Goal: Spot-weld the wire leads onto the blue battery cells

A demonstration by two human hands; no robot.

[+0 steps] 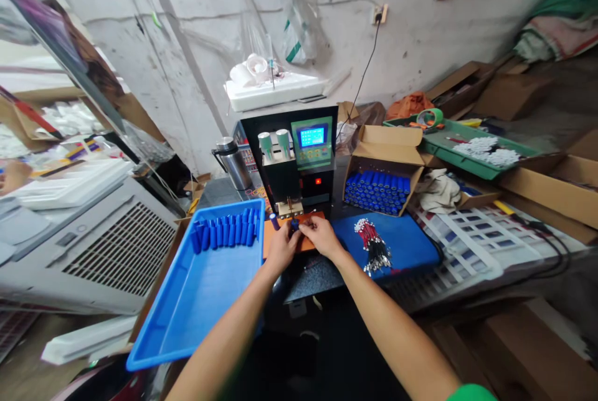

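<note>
A black spot welder (283,180) with a lit blue screen stands before me, its electrodes above an orange work plate (306,244). My left hand (281,246) is closed on a blue battery cell (294,225) right under the electrodes. Close by on the right, my right hand (323,236) pinches at the cell's side; what lies between its fingertips is too small to make out, perhaps a wire lead. Another blue cell (275,221) stands on the plate left of my left hand.
A blue tray (200,301) at left holds a row of blue cells. To the right lie red and black wire leads (372,245) on a blue pad (411,245), with a carton (390,142) of cells behind. A steel flask (232,163) and green tray (495,164) stand farther back.
</note>
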